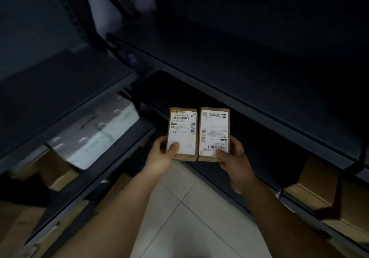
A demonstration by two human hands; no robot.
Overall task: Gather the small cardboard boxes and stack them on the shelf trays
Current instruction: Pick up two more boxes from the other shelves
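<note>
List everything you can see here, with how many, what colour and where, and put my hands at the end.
small cardboard boxes: two, brown with white shipping labels, held side by side and touching, over the floor in front of the shelves; left box, right box
foam box: one, white, on the left shelf, blurred
larger cardboard boxes: several, brown, on the lower left shelves and lower right shelves; exact count unclear in the dark
shelf trays: several, dark grey, left and right
floor: white tiles, between the shelves
left hand: grips the left box, thumb on its label
right hand: grips the right box, thumb on its label
</note>
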